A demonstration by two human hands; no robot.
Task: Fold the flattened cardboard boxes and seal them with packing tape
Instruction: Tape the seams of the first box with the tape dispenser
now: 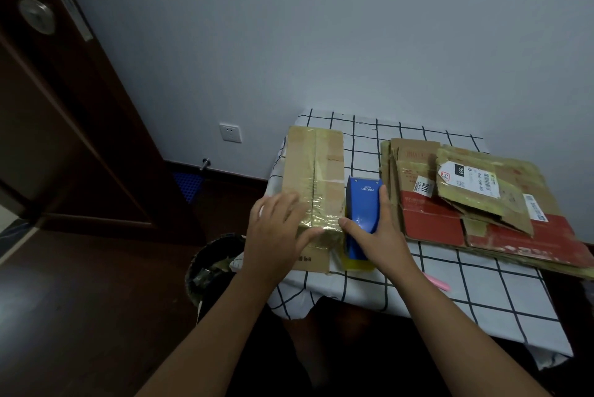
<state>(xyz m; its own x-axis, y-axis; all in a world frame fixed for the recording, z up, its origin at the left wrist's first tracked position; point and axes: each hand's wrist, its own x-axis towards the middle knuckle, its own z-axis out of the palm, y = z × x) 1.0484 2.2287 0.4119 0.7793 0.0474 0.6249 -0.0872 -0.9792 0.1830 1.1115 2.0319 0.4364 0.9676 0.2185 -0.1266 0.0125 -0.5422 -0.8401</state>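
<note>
Starting at the left, a dark wooden door [58,114] with metal knobs stands beside a pale wall, and a bin [212,265] lined with a black bag sits on the floor just off the tabletop [482,297], which is draped in a white cloth with a black grid.

On the cloth's left edge stands the folded box [313,184], brown corrugated cardboard with a glossy, wrinkled tape strip down its top seam; its long axis runs away from the person toward the wall. The left hand [276,229] lies flat on the near end of that top, fingers [305,232] straight and spread, pressing the tape where it turns over the near edge.

Just right of the box, touching its side, is the blue tape dispenser [363,210], smooth hard plastic, lying parallel to the box. The right hand [376,232] grips it, thumb toward the box and fingers curled over its far side. This hand is plainly the nearer one for any next pull of tape.

Farther right lies a stack of flattened cartons [475,200], creased, red-printed, with paper labels. A pink pen-like object [437,282] lies nearer the person.
</note>
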